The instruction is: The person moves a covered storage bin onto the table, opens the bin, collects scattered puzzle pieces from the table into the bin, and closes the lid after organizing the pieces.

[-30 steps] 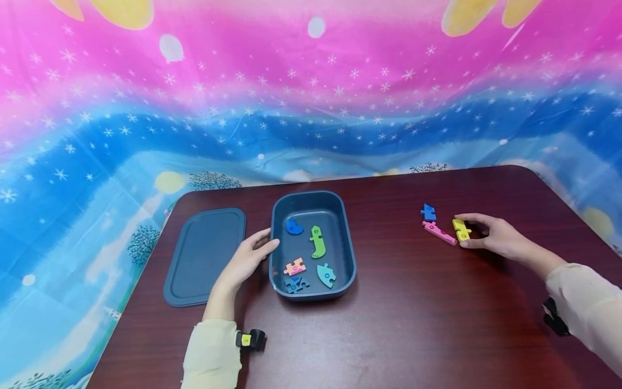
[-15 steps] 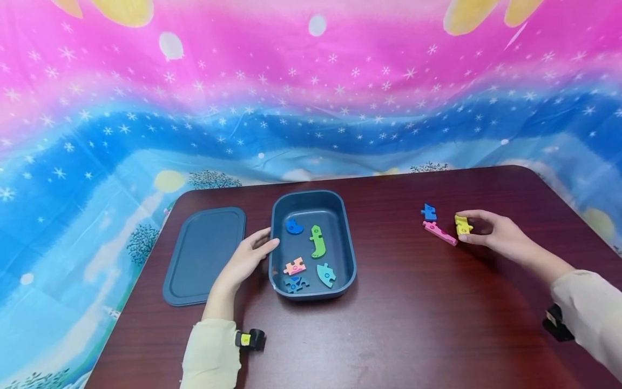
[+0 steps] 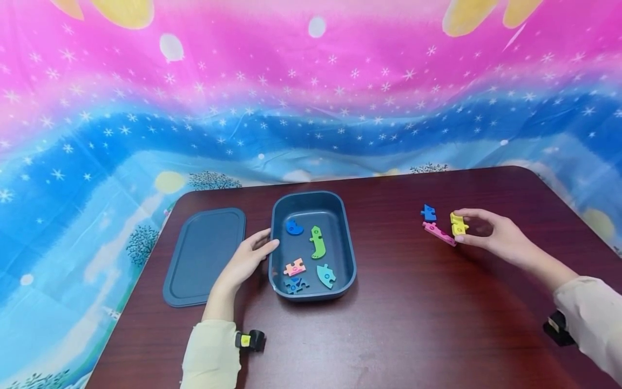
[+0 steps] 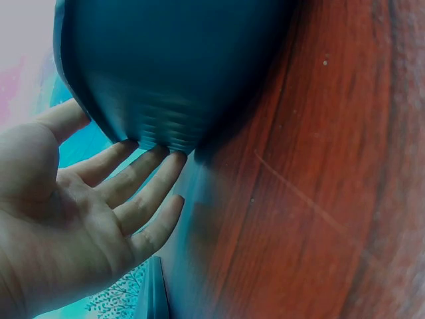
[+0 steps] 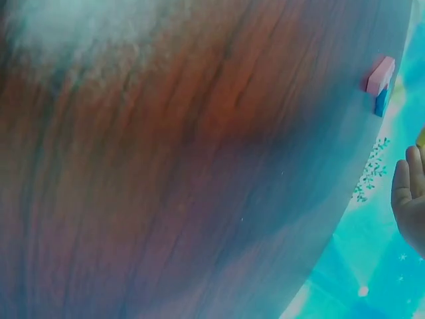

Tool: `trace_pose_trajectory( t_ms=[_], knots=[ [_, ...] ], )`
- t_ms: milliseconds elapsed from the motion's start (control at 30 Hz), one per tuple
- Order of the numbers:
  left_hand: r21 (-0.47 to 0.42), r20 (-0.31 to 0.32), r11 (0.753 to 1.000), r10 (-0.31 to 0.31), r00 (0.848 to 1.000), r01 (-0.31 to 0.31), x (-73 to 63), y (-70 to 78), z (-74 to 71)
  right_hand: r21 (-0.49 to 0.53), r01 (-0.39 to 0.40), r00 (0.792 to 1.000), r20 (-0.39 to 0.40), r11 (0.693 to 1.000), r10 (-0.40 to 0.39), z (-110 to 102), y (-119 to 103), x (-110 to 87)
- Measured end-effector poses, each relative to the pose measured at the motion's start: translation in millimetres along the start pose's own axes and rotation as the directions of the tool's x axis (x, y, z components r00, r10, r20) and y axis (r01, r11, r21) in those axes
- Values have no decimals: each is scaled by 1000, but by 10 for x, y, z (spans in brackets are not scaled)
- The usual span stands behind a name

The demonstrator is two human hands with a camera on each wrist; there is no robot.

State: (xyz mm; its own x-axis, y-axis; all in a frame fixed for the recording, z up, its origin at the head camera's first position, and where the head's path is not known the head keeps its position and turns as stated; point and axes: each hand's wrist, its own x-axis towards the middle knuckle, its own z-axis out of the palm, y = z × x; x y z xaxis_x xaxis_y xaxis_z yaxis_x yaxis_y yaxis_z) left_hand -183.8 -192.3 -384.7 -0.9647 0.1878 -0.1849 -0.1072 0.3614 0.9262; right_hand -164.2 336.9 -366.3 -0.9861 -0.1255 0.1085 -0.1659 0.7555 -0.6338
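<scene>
My left hand (image 3: 247,255) holds the dark blue-grey box (image 3: 351,254) by its left side, thumb at the rim. In the left wrist view the fingertips touch the outside of the box wall (image 4: 166,73). Several puzzle pieces lie inside: a blue one (image 3: 293,227), a green one (image 3: 317,242), an orange-pink one (image 3: 295,267), a teal one (image 3: 326,276) and a dark blue one (image 3: 295,285). My right hand (image 3: 500,235) pinches a yellow puzzle piece (image 3: 458,223) between thumb and fingers, tilted up. Just left of it lie a pink piece (image 3: 439,233) and a blue piece (image 3: 428,212).
Left of the box lies its flat lid (image 3: 206,256), partly behind my left forearm. The dark red wooden table (image 3: 389,335) has rounded far corners. A patterned cloth (image 3: 311,108) hangs along the back and left of it.
My right hand has tipped the yellow puzzle piece upright and moved it slightly left, close to the pink piece. The left hand and the box have stayed put.
</scene>
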Motion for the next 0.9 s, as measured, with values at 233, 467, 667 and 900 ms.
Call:
trace_pose_trajectory(
  t_ms=[233, 467, 667, 900],
  knots=[
    [3, -1, 1000, -1, 1000, 1, -1, -8, -2, 31, 53, 998, -29, 998, -52, 83, -103, -55],
    [-3, 2, 1000, 1, 1000, -1, 5, -7, 7, 47, 106, 993, -49, 993, -104, 146, -246, -85],
    [3, -6, 1000, -4, 1000, 4, -2, 3, 5, 58, 89, 996, -27, 994, -87, 194, -387, -94],
    [-1, -5, 1000, -7, 1000, 7, -6, 6, 11, 59, 110, 994, -3, 992, -110, 280, -489, -91]
  ],
)
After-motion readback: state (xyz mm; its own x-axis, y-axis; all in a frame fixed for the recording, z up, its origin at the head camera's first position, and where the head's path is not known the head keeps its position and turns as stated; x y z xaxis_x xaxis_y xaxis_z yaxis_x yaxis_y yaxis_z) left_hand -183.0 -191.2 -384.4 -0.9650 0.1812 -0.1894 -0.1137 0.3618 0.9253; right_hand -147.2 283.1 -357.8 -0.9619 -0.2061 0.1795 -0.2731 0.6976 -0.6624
